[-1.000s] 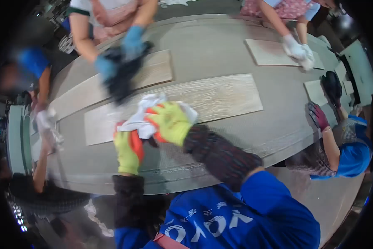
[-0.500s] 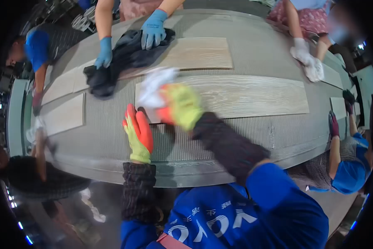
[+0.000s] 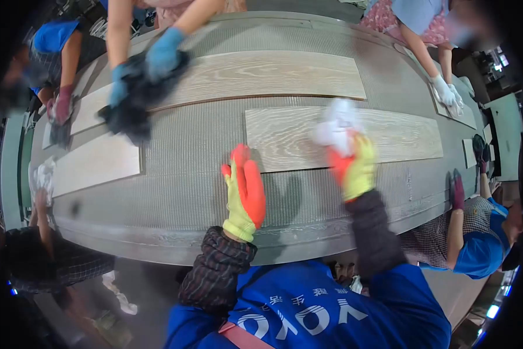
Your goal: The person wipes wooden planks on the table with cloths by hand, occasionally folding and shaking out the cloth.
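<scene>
A pale wood-grain plank (image 3: 401,136) lies flat on a grey ribbed surface (image 3: 185,157) in front of me. My right hand (image 3: 359,167), in a yellow and orange glove, is closed on a white cloth (image 3: 338,127). The cloth rests on the plank right of its middle, somewhat blurred by motion. Beside the plank's near left corner is my left hand (image 3: 245,195), gloved alike. Its fingers are stretched out and nothing is held in them.
Across from me, a person in blue gloves presses a dark cloth (image 3: 136,93) on a longer plank (image 3: 267,72). Another plank (image 3: 101,166) lies at the left. More people with gloved hands work at both sides. A metal edge (image 3: 308,241) runs along my side.
The plank before me has shifted slightly right. My right hand and the white cloth have swept right along it. My left hand has also moved right, staying near the plank's left corner.
</scene>
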`<state>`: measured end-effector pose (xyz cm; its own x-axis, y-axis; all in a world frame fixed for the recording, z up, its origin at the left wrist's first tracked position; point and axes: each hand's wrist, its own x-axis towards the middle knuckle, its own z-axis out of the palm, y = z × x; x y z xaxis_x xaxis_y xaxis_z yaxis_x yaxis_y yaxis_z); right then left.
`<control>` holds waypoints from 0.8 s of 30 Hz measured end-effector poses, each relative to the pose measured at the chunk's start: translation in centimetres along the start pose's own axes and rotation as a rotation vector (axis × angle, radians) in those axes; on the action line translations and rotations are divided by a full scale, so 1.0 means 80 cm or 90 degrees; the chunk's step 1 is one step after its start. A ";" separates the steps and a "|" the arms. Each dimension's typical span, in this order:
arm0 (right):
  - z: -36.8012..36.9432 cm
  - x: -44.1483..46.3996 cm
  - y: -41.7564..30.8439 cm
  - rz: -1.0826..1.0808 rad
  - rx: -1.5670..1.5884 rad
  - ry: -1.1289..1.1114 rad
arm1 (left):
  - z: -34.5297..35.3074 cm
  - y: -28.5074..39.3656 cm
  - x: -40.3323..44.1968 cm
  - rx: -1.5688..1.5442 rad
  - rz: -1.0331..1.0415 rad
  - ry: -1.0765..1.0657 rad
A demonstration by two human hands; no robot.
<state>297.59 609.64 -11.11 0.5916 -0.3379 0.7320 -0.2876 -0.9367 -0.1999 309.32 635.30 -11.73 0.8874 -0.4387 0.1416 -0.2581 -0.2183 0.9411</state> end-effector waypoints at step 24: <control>-0.088 0.142 0.040 0.560 1.051 -0.230 | -0.125 0.065 -0.063 -0.317 -0.025 0.073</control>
<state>298.06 603.48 1.14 0.8687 -0.4951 -0.0163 0.2225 0.4193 -0.8801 307.34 645.10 -4.50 0.9362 -0.3336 0.1103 -0.0357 0.2219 0.9744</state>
